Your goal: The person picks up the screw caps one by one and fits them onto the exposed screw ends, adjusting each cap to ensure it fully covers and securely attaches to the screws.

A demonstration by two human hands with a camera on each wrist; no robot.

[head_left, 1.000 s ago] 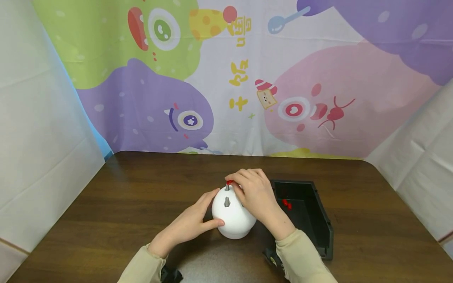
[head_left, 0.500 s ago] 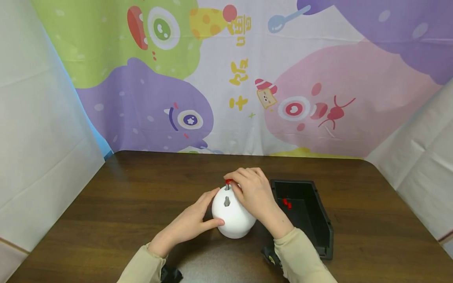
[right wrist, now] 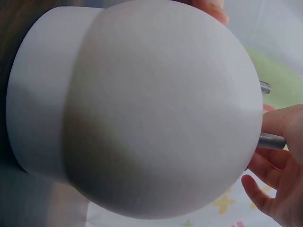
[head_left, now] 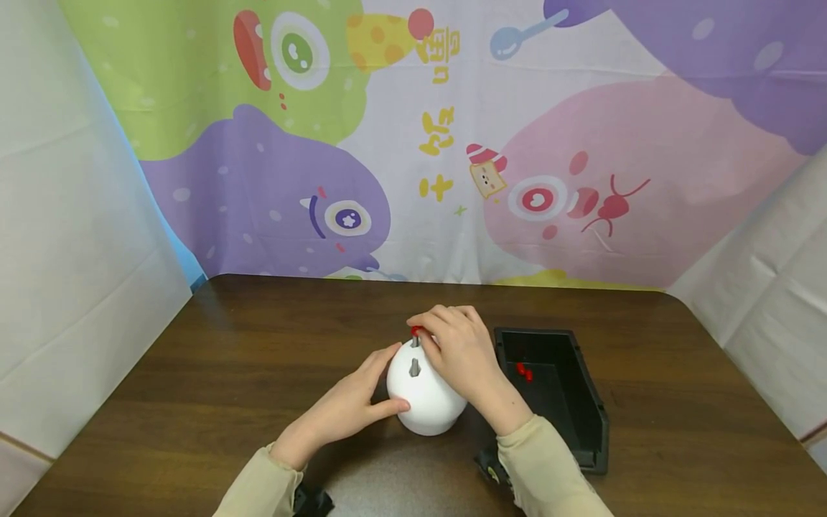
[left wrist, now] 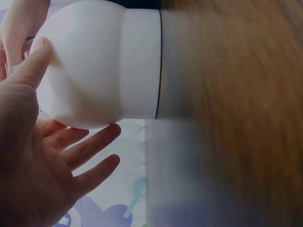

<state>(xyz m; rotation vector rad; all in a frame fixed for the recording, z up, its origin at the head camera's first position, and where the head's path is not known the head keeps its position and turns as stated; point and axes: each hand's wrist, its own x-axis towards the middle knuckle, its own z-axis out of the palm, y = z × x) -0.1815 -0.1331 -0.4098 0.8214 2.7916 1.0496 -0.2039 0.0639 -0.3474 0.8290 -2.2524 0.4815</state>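
Note:
A white ball-shaped body (head_left: 429, 406) stands on its flat round base on the table. Grey studs rise from its top; the nearer stud (head_left: 415, 368) is bare, and the right wrist view shows thread on another stud (right wrist: 265, 87). My left hand (head_left: 349, 409) holds the body's left side, thumb in front and fingers spread behind. With thumb and fingertips, my right hand (head_left: 461, 352) pinches a small red cap-like piece (head_left: 416, 331) at the tip of the far stud (head_left: 416, 342). The fingers partly hide that piece. In the right wrist view the body covers much of the right hand (right wrist: 284, 175).
Right of the body lies a black open tray (head_left: 549, 424), close beside the right forearm. Small red pieces (head_left: 525, 372) are inside it. The brown wooden table (head_left: 278, 323) ends at a printed curtain (head_left: 446, 237) behind, with white cloth at both sides.
My right hand has shifted slightly left, its fingertips staying on the red piece at the stud's tip. The left hand and the white body stay in place.

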